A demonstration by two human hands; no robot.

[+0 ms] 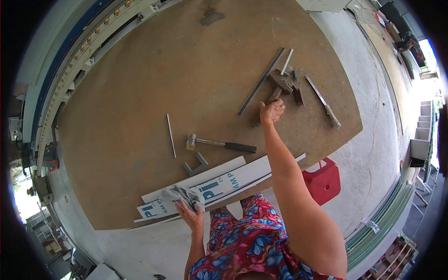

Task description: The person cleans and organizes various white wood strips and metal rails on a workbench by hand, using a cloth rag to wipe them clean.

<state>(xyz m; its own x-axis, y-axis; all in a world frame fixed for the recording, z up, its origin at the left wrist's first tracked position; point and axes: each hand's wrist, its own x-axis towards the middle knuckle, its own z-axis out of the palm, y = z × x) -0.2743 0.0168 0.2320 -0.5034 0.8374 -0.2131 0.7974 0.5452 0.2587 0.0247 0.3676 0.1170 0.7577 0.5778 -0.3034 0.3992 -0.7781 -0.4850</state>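
Note:
My right hand (273, 112) reaches across the brown table and closes over the wooden handle of a heavy hammer (282, 85), whose head points away from me. At the near edge, my left hand (190, 214) grips a crumpled grey cloth (183, 195). The cloth lies on white panel strips with blue lettering (219, 185). Between my hands lies a mallet (191, 141) with a pale head and black grip. A grey U-shaped metal piece (196, 164) sits beside the strips.
Past my right hand lie a long metal ruler (261, 81), a white rod (287, 62) and a blade with a wrapped handle (324, 101). A thin rod (171, 136) lies at left. A red plastic container (323, 181) stands by the table's right edge. A long machine (88, 42) borders the far left.

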